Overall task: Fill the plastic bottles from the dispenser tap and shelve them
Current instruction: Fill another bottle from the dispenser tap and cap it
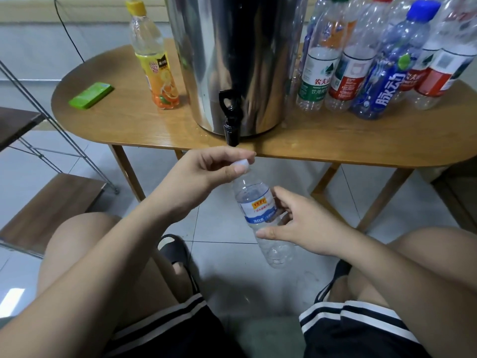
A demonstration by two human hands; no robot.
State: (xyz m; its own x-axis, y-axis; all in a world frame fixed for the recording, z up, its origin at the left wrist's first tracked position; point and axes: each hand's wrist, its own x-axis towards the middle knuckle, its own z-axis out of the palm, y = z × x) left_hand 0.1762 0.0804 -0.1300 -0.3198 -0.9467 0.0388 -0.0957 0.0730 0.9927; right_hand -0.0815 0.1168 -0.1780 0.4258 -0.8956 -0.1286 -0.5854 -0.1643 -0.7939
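In the head view, the left hand (206, 174) is pinching the white screw cap (241, 165) between thumb and fingertips, while the right hand (296, 223) is wrapping its fingers round the body of the clear plastic bottle with a blue-and-white label (258, 210). The right hand is probably bracing it against the twist. The bottle is tilting between both hands, just below the black plastic tap (230, 117) of the shiny steel dispenser (232, 47), likely so it is ready for the spout. Which way the cap is turning, I cannot tell. Beyond the right hand, a cluster of capped plastic bottles (387, 60) is waiting on the oval wooden table (335, 143); beside the left forearm, a metal-framed wooden shelf (46, 202) is standing.
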